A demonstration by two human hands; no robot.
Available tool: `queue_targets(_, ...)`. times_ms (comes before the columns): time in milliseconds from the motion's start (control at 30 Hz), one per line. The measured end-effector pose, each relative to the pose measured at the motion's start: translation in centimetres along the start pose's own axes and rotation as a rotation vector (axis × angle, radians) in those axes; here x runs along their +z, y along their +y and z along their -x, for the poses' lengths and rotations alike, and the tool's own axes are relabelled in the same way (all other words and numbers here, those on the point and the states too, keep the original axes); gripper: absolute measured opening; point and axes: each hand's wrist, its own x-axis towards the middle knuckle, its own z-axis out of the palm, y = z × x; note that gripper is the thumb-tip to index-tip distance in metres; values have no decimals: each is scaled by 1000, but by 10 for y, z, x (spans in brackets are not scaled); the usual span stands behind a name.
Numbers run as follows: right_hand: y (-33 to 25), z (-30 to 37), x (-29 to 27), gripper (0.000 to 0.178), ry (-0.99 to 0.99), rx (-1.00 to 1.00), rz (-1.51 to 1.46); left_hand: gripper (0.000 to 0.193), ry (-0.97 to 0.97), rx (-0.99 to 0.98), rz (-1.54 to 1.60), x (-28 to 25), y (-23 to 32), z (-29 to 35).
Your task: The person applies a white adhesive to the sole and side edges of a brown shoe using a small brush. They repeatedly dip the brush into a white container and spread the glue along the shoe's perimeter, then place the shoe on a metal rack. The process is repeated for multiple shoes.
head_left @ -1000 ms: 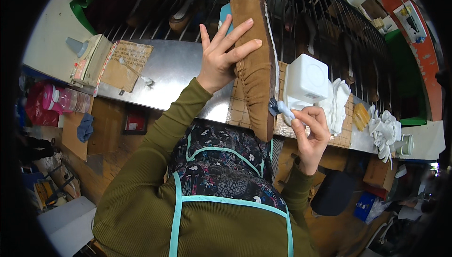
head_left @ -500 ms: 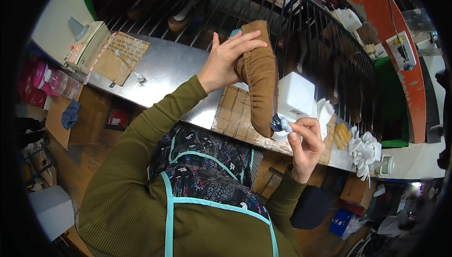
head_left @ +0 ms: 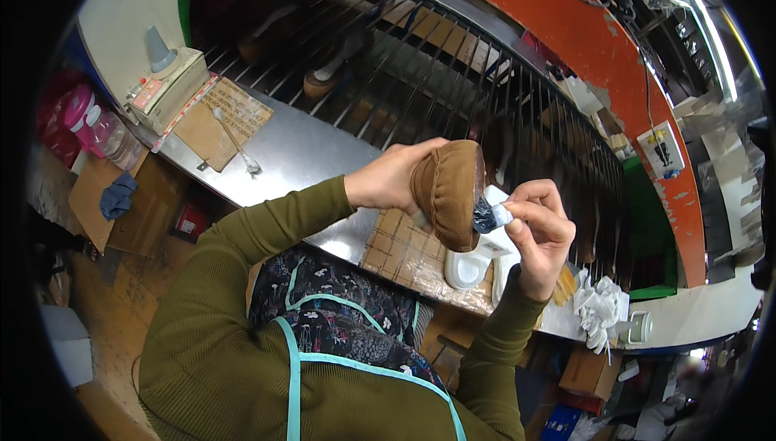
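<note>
Brn suede shoe (head_left: 454, 190) now tipped toe-on in L hand (head_left: 392, 176) (fingertips hidden), edge exposed to dk-bristled brush (head_left: 490, 216) pinched by R hand (head_left: 543, 235).

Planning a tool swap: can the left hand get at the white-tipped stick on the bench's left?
Probably not right now: the left hand is occupied holding the brown shoe. Otherwise likely, since the white-tipped stick lies uncovered.

The only view, a head-worn fisheye (left of a side-by-side pair), looks steeply down past the wearer's chest (head_left: 364, 396), close above the brown shoe (head_left: 454, 198), facing the tabletop (head_left: 303, 154) beyond.
</note>
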Motion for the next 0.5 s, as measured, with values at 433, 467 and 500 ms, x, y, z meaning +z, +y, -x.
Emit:
queue_targets(433, -4, -44, 5, 21, -267, -96, -81, 70, -539, -448, 559, 1, 40, 30)
queue_targets(467, -2, -44, -1, 22, -347, -89, -49, 68, -615, -412, 518, 7, 24, 34)
queue_targets(500, 4, -45, -6, 23, -402, -104, -40, 67, -593, -425, 557, 11, 22, 39)
